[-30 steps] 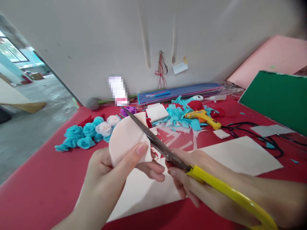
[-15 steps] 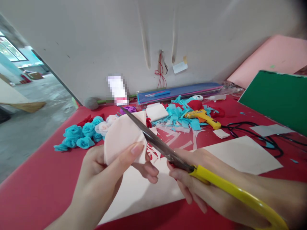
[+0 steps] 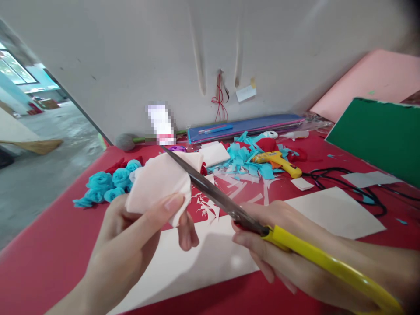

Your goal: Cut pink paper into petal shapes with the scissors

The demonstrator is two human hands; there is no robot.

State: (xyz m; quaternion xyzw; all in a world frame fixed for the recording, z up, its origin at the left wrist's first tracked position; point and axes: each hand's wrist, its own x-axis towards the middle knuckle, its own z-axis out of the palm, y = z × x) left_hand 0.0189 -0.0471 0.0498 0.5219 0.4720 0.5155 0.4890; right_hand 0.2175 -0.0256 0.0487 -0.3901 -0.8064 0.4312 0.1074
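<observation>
My left hand pinches a pale cream piece of crepe paper with a rounded outline, thumb on top and fingers behind. In my right hand is a pair of scissors with yellow handles, its blades pointing up and left across the paper's right part. The blades look nearly closed over the paper; whether they are cutting into it I cannot tell. Beneath both hands lies a large white sheet, with thin paper offcuts just behind it.
Blue paper roses sit at the left. Behind the hands are a pile of blue scraps, a yellow glue gun and its black cable. A green board leans at the right; a lit phone stands against the wall.
My left hand has moved left with the paper, and the paper has turned and tilted. The scissors have barely shifted.
</observation>
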